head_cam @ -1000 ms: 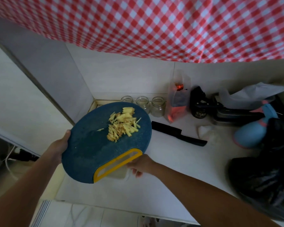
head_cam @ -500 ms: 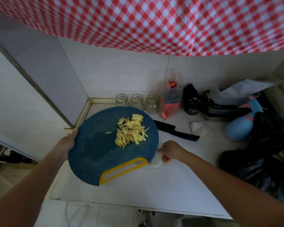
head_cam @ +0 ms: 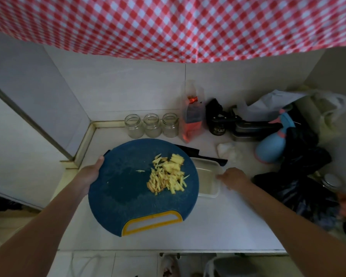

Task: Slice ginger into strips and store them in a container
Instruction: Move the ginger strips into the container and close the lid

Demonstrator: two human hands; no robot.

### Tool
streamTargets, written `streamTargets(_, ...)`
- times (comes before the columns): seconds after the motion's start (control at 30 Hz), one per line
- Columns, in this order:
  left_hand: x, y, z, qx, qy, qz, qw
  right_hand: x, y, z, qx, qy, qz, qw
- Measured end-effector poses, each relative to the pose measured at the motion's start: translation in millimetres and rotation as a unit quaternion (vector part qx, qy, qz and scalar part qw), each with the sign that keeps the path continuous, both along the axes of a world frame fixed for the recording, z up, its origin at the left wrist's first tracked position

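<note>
My left hand (head_cam: 91, 172) grips the left rim of a round blue cutting board (head_cam: 120, 186) with a yellow handle slot and holds it above the counter. A pile of yellow ginger strips (head_cam: 167, 174) lies on the board's right half. Just right of the board, a clear rectangular container (head_cam: 207, 176) sits on the counter, partly hidden under the board's edge. My right hand (head_cam: 233, 175) holds the container's right rim. A black knife (head_cam: 210, 157) lies behind the container, mostly covered.
Three glass jars (head_cam: 152, 125) stand at the back wall, beside a plastic bag with red contents (head_cam: 192, 120) and a dark jar (head_cam: 218, 124). A blue spray bottle (head_cam: 272, 144) and black bags (head_cam: 300, 186) crowd the right side. A checked cloth (head_cam: 188, 27) hangs overhead.
The container came out from under the board to its right side, drawn by my right hand. The board has stayed lifted in my left hand and shifted slightly right.
</note>
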State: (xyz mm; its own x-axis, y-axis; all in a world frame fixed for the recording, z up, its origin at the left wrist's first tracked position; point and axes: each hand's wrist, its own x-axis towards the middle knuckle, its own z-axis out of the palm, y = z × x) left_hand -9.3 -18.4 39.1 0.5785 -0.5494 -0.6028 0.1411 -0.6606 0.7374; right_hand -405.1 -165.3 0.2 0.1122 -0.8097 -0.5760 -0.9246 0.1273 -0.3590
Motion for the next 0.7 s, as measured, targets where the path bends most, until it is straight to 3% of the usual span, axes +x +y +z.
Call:
streamTargets(0.07, 3, 0, -1, 0.001, 0.005, -0.011, 1.000, 4, 5, 10, -0.160, -0.002, 0.027, 0.987)
streamTargets(0.13, 5, -1, 0, 0.002, 0.012, -0.020, 1.000, 17, 15, 25, -0.192, -0.160, -0.032, 0.968)
streamTargets(0.2, 4, -2, 2, 0.003, 0.015, -0.026, 1.000, 34, 21, 34, -0.031, -0.353, -0.116, 0.928)
streamTargets(0.27, 1, -3, 5, -0.001, 0.023, -0.026, 0.999, 47, 27, 33, 0.106, -0.465, -0.171, 0.862)
streamTargets(0.37, -9, -7, 15, -0.020, 0.053, -0.014, 0.998, 55, 32, 31, 0.107, -0.511, -0.251, 0.815)
streamTargets(0.47, -24, -6, 21, -0.061, 0.142, 0.020, 0.988, 55, 32, 35, 0.065, -0.519, -0.298, 0.799)
streamTargets(0.6, -49, 0, 29, -0.176, 0.309, 0.004, 0.934, 52, 33, 39, 0.037, -0.546, -0.319, 0.774)
streamTargets(0.7, -60, 1, 30, -0.189, 0.308, -0.044, 0.931, 50, 31, 41, 0.032, -0.538, -0.317, 0.780)
